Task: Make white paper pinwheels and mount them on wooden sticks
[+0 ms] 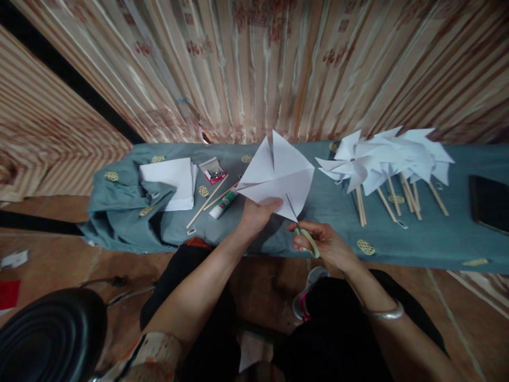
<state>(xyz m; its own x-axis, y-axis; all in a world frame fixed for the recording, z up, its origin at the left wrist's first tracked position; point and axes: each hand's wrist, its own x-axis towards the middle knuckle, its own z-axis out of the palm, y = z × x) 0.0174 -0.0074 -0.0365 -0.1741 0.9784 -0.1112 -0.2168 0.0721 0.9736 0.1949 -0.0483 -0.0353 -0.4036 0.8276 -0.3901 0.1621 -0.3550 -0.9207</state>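
Note:
My left hand [262, 210] pinches a white paper square [284, 159] near its lower edge, thumb on top, the fingers hidden underneath. Slits run inward from the paper's top and left corners. In my right hand [322, 239] are scissors [307, 240] with pale green handles, their blades on the paper's lower corner. Left of the paper lie a glue stick [223, 204], thin wooden sticks [207, 202] and a small red-and-white box [213, 172] of metal pins or tacks. Farther left is a stack of white paper sheets [170, 180].
Several white paper pinwheels [401, 154] on wooden sticks lie to the right. A dark phone-like object [491, 201] rests at the far right of the grey-green cloth [326, 212]. A striped curtain [254, 69] hangs behind. A round black object [51, 334] stands at lower left.

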